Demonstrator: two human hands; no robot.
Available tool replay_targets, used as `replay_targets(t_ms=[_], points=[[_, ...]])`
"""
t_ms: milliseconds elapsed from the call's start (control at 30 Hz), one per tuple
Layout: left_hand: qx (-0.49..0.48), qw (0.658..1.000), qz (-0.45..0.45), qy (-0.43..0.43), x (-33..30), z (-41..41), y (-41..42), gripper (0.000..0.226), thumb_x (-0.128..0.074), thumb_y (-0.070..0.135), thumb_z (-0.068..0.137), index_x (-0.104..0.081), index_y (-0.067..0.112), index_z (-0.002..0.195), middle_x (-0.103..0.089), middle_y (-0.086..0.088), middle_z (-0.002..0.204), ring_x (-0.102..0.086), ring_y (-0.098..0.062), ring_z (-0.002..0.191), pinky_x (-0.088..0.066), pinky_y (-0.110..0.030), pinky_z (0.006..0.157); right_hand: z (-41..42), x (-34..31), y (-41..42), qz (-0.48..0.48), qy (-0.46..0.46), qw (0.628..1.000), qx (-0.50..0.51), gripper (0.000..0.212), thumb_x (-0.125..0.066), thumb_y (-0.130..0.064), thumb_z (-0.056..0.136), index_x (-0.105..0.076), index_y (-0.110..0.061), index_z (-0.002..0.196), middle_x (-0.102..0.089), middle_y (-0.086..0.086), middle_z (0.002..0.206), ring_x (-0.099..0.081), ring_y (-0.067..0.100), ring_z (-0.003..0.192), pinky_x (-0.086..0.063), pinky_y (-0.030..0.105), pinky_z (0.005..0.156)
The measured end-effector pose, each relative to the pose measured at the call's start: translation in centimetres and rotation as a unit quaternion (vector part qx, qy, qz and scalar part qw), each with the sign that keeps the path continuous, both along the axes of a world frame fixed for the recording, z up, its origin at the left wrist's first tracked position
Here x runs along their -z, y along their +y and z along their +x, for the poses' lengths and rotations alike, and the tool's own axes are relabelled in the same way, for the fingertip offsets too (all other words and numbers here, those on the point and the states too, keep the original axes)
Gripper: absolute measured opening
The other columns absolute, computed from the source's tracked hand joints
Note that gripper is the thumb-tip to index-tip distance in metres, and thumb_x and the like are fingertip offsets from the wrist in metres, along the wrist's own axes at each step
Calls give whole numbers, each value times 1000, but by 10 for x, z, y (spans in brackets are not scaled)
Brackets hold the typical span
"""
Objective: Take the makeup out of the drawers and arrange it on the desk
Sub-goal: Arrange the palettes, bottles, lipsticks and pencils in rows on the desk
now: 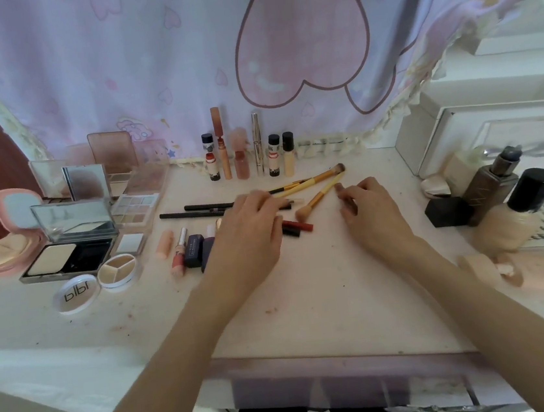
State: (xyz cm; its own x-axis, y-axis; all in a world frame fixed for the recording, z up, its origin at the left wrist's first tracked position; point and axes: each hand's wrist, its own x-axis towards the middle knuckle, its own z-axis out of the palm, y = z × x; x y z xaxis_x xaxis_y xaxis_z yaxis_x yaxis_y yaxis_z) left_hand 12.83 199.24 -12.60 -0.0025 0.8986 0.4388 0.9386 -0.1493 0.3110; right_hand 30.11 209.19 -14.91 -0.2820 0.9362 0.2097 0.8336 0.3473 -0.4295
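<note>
Makeup lies spread over the white desk (pixel 307 286). Two yellow-handled brushes (pixel 308 180) and black pencils (pixel 193 211) lie in the middle. My left hand (pixel 250 232) rests flat over the pencils and a red lipstick (pixel 300 225), fingers stretched toward the brush handles. My right hand (pixel 372 216) has curled fingers, its fingertips pinching the handle end of a third yellow brush (pixel 317 200) that lies slanted. Several lip tubes (pixel 247 154) stand along the back. A translucent purple drawer (pixel 317 380) shows under the desk's front edge.
Open powder compacts and palettes (pixel 74 241) crowd the left side, with round pots (pixel 77 292) in front. Foundation bottles (pixel 515 208) and a black cube (pixel 447 211) stand at the right, with a sponge (pixel 488 269) nearby. A patterned curtain (pixel 213 60) hangs behind.
</note>
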Motion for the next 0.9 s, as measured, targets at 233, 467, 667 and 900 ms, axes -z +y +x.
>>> replay_targets(t_ms=[233,467,667,900], points=[[-37,984,-159,68,-9,-12,99,43,-51,7,91,-47,18,132,-46,-6,135,-42,-22,123,-34,-35,102,-3,-12,19,82,-102,989,-69,34,-47,-22,95,-53,-23,128,-44,5,130,-38,23,118,-33,36,95],[-52,974,-200,92,0,-18,127,26,-54,11,89,-59,13,115,-55,-8,116,-53,-21,100,-45,-31,86,-12,-15,43,107,-178,962,-176,27,-43,-23,97,-59,-24,119,-51,-1,120,-38,20,114,-27,30,85],[-34,958,-256,123,-3,-19,136,21,-48,11,92,-60,4,106,-54,-12,110,-54,-24,97,-46,-31,84,-7,-12,54,103,-189,952,-218,15,-43,-21,97,-52,-22,109,-47,-2,121,-36,19,109,-28,27,83],[-11,939,-313,140,-10,-24,141,24,-44,15,94,-55,3,112,-50,-13,113,-50,-25,100,-44,-32,88,-9,-12,51,97,-148,956,-234,18,-37,-7,96,-46,-17,107,-43,-4,100,-24,7,82,-14,21,66]])
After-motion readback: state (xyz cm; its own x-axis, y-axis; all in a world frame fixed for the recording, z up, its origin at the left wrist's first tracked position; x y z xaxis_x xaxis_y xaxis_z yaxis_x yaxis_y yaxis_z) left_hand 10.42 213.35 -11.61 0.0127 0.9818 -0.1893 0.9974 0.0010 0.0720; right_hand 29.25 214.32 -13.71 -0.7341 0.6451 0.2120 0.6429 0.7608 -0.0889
